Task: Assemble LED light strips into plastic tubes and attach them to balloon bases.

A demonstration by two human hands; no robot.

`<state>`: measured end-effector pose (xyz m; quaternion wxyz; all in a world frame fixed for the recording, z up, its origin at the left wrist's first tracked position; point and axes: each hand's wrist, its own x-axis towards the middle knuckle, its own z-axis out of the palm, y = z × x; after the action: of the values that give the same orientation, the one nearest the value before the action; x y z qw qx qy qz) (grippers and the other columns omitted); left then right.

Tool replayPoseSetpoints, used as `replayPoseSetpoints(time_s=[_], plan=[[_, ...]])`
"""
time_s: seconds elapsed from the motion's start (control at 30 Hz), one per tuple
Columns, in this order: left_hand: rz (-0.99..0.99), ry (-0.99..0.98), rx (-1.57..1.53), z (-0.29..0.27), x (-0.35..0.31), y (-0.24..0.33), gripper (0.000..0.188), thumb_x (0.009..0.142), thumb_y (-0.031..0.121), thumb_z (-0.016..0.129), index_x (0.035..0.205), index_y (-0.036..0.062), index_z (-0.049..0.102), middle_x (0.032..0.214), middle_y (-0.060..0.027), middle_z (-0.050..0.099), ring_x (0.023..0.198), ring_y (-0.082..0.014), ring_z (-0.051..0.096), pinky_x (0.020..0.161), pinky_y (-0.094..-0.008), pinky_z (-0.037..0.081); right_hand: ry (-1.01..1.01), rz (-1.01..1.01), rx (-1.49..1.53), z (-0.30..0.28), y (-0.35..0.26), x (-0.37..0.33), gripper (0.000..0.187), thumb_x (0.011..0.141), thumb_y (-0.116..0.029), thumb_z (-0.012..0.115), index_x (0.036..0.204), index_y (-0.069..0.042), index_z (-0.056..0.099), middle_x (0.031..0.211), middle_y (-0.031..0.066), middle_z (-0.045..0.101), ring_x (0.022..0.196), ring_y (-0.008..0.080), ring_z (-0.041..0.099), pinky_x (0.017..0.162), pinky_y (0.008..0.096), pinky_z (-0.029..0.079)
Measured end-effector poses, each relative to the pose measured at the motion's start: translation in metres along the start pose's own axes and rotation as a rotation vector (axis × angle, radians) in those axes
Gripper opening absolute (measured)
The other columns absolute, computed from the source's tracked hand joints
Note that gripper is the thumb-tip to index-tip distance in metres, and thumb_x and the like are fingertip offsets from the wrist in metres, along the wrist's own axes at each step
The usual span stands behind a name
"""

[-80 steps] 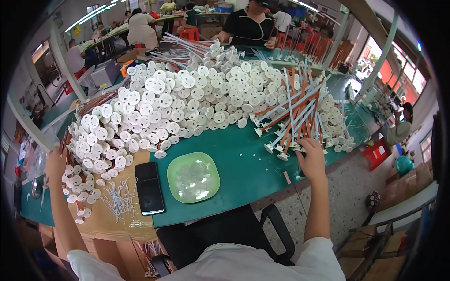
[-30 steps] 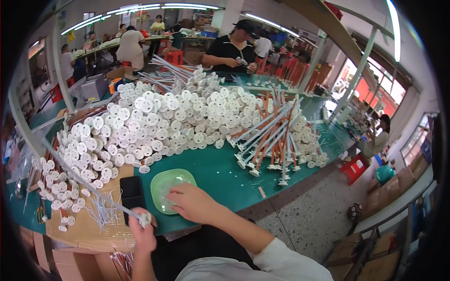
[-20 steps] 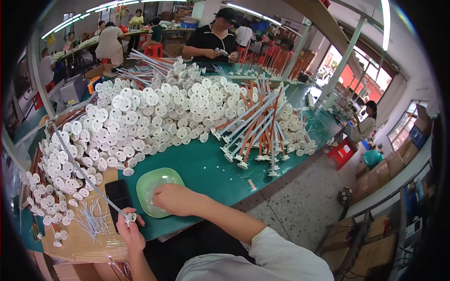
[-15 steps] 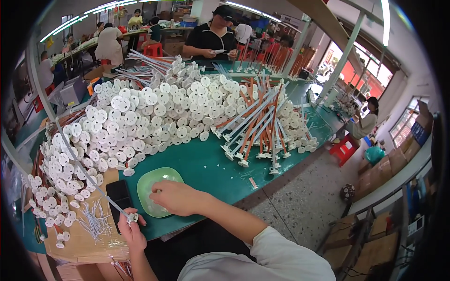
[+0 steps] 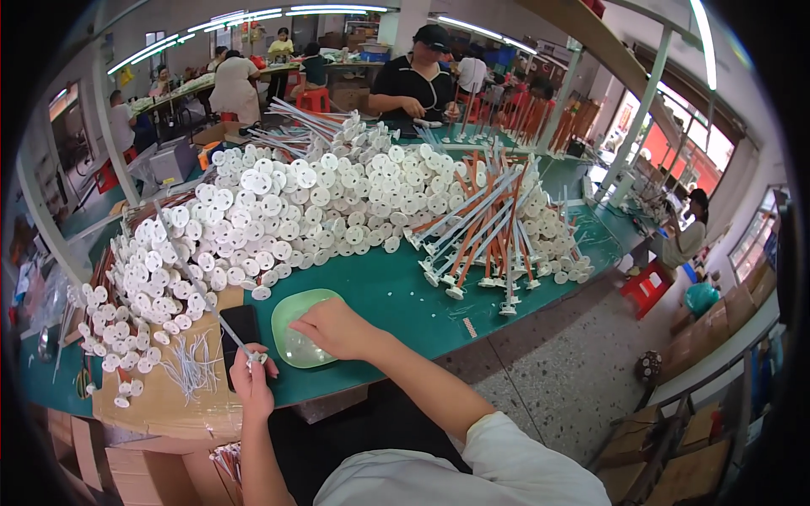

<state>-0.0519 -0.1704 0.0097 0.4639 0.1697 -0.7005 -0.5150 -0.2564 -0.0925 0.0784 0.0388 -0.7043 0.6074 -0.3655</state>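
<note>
My left hand (image 5: 253, 384) is closed around the white end piece of a long grey flat cable (image 5: 190, 274), which slants up and left across the pile. Over a light green dish (image 5: 291, 305) is my right hand (image 5: 333, 327), its fingers bent down and pinched together inside it. Small whitish, clear-looking bits lie in the dish; whether the fingertips hold one is hidden. Between the dish and the cut white wires (image 5: 192, 368) lies a black phone-like slab (image 5: 240, 325). A large heap of white round discs (image 5: 287, 202) rises beyond both hands.
Grey and brown cables with white ends (image 5: 481, 232) lie bundled at the right of the green table (image 5: 380, 312). Cardboard (image 5: 160, 411) covers its near left corner. Across the table a co-worker (image 5: 413, 84) handles a small white thing. A red stool (image 5: 648, 287) stands at right.
The view has shifted, so the scene sits farther right and slightly lower. My left hand still holds the cable end, and my right hand stays at the dish with its fingers lowered.
</note>
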Motion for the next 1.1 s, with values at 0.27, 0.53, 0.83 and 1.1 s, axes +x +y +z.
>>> replayPoseSetpoints(time_s=[0.27, 0.53, 0.83, 1.1], plan=[[0.001, 0.242, -0.063, 0.010, -0.007, 0.008, 0.036, 0.100, 0.035, 0.044, 0.103, 0.0009, 0.053, 0.067, -0.0081, 0.055, 0.062, -0.0132, 0.053, 0.061, -0.0267, 0.042, 0.387, 0.246, -0.025, -0.009, -0.044, -0.030, 0.036, 0.096, -0.023, 0.054, 0.069, 0.000, 0.063, 0.065, 0.0198, 0.057, 0.061, 0.0390, 0.057, 0.057, 0.0459, 0.044], [0.028, 0.546, -0.893, 0.084, -0.066, 0.141, 0.048, 0.101, 0.052, 0.030, 0.106, 0.0085, 0.050, 0.072, -0.0068, 0.055, 0.073, -0.0177, 0.049, 0.072, -0.0336, 0.040, 0.475, -0.033, 0.359, 0.019, -0.177, -0.120, 0.022, 0.084, -0.010, 0.066, 0.105, -0.001, 0.070, 0.071, 0.0100, 0.050, 0.062, 0.0251, 0.053, 0.053, 0.0377, 0.040], [-0.162, 0.457, -1.167, 0.083, -0.088, 0.190, 0.046, 0.101, 0.053, 0.032, 0.103, 0.0109, 0.049, 0.071, -0.0023, 0.047, 0.075, -0.0170, 0.043, 0.072, -0.0334, 0.037, 0.269, -0.176, 0.152, -0.013, -0.181, -0.130, 0.026, 0.078, -0.017, 0.069, 0.101, -0.003, 0.071, 0.078, 0.0052, 0.049, 0.067, 0.0220, 0.049, 0.060, 0.0361, 0.037], [-0.261, 0.385, -1.559, 0.051, -0.099, 0.190, 0.046, 0.101, 0.049, 0.037, 0.102, 0.0056, 0.051, 0.076, -0.0061, 0.047, 0.080, -0.0207, 0.042, 0.078, -0.0349, 0.039, 0.175, -0.206, 0.147, -0.012, -0.206, -0.131, 0.058, 0.070, -0.030, 0.075, 0.113, 0.006, 0.060, 0.092, 0.0140, 0.049, 0.080, 0.0289, 0.050, 0.066, 0.0392, 0.040]])
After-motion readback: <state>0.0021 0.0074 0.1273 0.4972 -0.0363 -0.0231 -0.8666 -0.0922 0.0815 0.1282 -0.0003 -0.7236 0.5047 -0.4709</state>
